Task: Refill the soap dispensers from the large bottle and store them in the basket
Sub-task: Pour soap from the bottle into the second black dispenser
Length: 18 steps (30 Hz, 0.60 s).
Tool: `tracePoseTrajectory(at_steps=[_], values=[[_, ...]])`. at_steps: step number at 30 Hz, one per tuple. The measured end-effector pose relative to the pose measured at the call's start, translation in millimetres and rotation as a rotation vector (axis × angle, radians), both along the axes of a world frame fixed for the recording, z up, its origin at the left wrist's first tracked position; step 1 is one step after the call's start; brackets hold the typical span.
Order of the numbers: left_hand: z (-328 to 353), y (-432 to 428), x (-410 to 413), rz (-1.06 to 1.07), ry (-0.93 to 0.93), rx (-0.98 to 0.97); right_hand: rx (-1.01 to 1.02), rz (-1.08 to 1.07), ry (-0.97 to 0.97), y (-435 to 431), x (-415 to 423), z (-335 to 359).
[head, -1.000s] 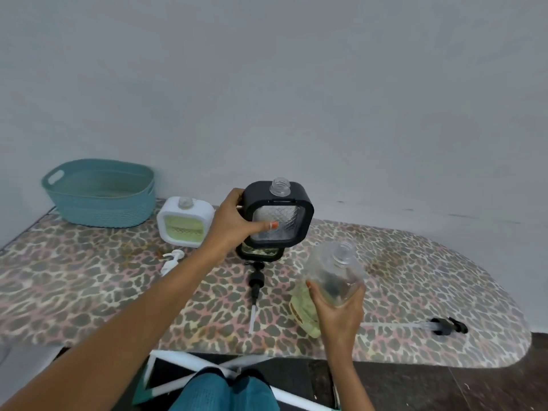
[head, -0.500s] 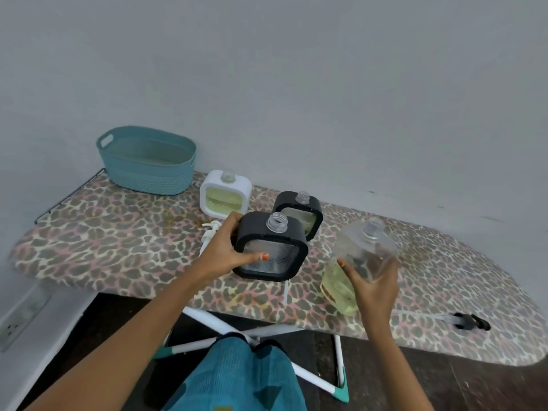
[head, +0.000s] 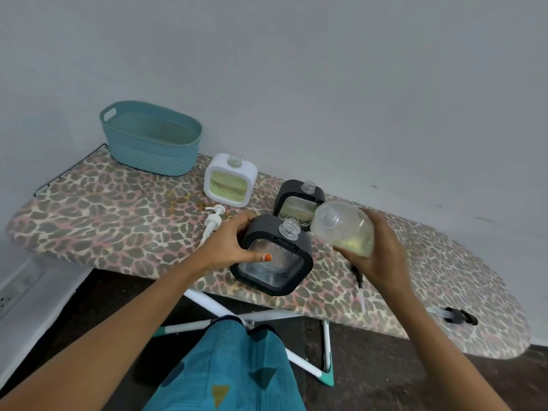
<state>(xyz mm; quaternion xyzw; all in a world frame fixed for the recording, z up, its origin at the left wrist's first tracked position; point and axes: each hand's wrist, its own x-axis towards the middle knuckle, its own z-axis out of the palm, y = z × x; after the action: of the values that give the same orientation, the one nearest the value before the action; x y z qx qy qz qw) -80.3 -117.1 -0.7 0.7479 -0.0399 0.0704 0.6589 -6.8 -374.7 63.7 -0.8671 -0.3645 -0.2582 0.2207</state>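
— Head view, what do you see from where you stand?

— A person at an ironing board [head: 118,221] with a leopard-print cover. The left hand [head: 234,247] is clamped on a black-framed soap dispenser [head: 272,256], thumb across its clear front panel, fingers round the far side. It sits tilted toward the person, near the front edge of the board; whether it touches the cover I cannot tell. Its neck is open, no pump on it, and it looks nearly empty.

— And the other hand?

— The right hand [head: 376,256] grips the large bottle [head: 344,226], fingers wrapped round its lower body. The bottle is tipped over to the left, its open mouth just beside the dispenser's neck. Yellow-green soap lies pooled in the part inside the palm.

— Any labels, any brand?

— None that I can read. The bottle is clear and plain, and the dispensers show only a ribbed pattern behind their windows.

— The other dispensers?

— A second black dispenser [head: 296,203] stands upright just behind the held one, partly filled with pale green soap. A white dispenser [head: 229,180] stands further left, fuller, also uncapped. A white pump [head: 212,223] lies on the cover in front of it, touching nothing. A black pump [head: 458,315] lies well apart at the right end of the board.

— And the basket?

— The teal basket [head: 151,149] is at the far left end, against the wall, well apart from both hands.
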Motion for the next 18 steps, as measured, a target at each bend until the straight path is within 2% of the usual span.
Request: tracePoseTrajectory(at_steps=[8, 18], values=[[1.7, -1.1, -0.2, -0.027, -0.02, 0.002, -0.251, 0.051, -0.182, 4.8, 3.4, 15.5], [0.4, 3.3, -1.1, -0.05, -0.021, 0.024, -0.389, 0.036, -0.308, 1.5, 12.1, 22.4]])
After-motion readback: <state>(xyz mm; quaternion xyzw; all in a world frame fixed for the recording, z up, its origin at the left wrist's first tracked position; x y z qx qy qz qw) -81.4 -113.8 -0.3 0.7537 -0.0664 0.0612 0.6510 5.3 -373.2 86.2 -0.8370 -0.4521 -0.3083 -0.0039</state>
